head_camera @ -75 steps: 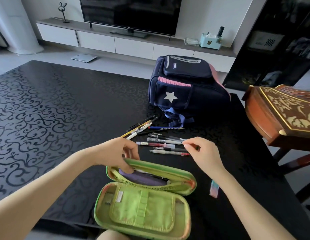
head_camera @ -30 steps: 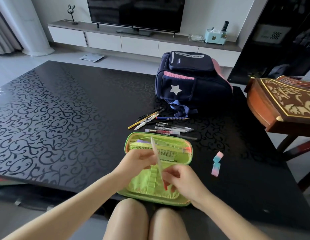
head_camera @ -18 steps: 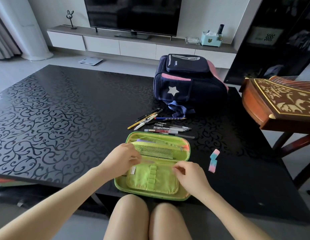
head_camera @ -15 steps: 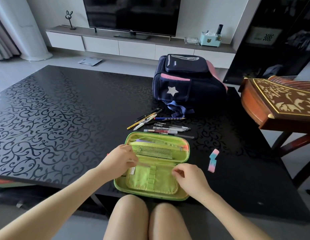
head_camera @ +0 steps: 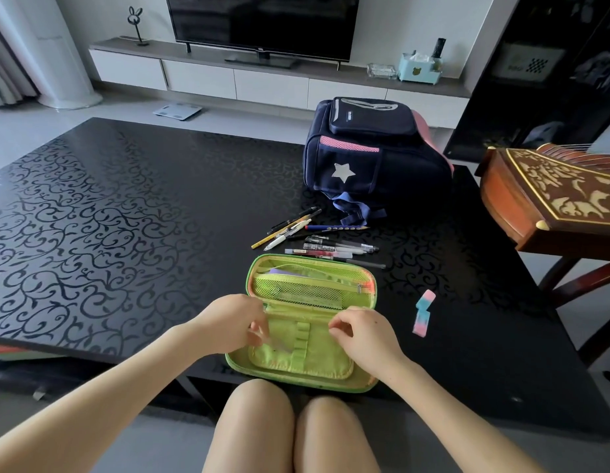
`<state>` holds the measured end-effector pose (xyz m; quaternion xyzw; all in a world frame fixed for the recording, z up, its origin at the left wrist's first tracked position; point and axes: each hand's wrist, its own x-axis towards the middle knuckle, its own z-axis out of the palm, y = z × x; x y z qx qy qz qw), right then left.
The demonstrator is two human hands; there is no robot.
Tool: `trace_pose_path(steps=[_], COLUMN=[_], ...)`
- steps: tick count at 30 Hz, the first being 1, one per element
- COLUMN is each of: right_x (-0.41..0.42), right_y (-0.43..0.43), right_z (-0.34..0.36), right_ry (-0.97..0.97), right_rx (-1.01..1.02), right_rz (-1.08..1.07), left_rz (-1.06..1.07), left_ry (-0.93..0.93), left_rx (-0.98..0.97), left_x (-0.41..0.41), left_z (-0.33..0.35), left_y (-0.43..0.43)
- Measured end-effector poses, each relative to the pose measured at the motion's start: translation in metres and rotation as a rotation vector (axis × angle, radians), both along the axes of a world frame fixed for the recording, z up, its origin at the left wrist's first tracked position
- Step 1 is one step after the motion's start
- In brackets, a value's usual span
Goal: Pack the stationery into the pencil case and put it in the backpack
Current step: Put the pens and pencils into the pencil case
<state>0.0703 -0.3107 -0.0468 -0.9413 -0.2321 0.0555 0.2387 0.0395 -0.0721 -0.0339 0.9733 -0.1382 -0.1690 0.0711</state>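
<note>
Two hands are seen over the open pencil case (head_camera: 307, 322). Left hand (head_camera: 228, 324) and right hand (head_camera: 366, 334) are curled; any grasp cannot be told. Loose pens (head_camera: 331, 245) are scattered just beyond the case.

Bare arms, bare hands, bare knees: nothing worn is showing anywhere on the person.

Both forearms are showing uncovered along their whole visible length, with no sleeve or cuff crossing them before the bottom corners of the view. The left hand (head_camera: 233, 322) and the right hand (head_camera: 365, 332) are wearing no gloves, and no ring, watch, strap or bracelet is appearing on wrists or fingers (head_camera: 254, 331). The nails are too blurred to judge. Two bare knees and upper legs are filling the lower middle of the view, and no hem or fabric is covering them there.
</note>
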Motion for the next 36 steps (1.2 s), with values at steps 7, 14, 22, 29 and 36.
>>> trace_pose_path(steps=[7,14,22,29,36], right_x=[0.000,0.002,0.005,0.067,0.153], right_y=[-0.002,-0.006,-0.006,-0.008,-0.028], right_z=[-0.001,-0.001,-0.002,0.013,-0.018], right_ry=[0.005,0.017,0.035,-0.216,0.000], right_rx=[-0.014,-0.029,-0.030,0.070,-0.261], right_rz=[0.024,0.031,0.045,-0.257,-0.313], left_rz=[-0.075,-0.052,-0.114,0.011,0.174], left_ry=[0.119,0.108,-0.062,-0.065,-0.169], left_rx=[-0.013,-0.142,-0.197,-0.355,-0.372], left_x=[-0.009,-0.008,-0.016,0.004,0.034], left_z=[0.007,-0.003,-0.011,0.009,0.015], left_y=[-0.016,-0.045,-0.067,-0.046,-0.016])
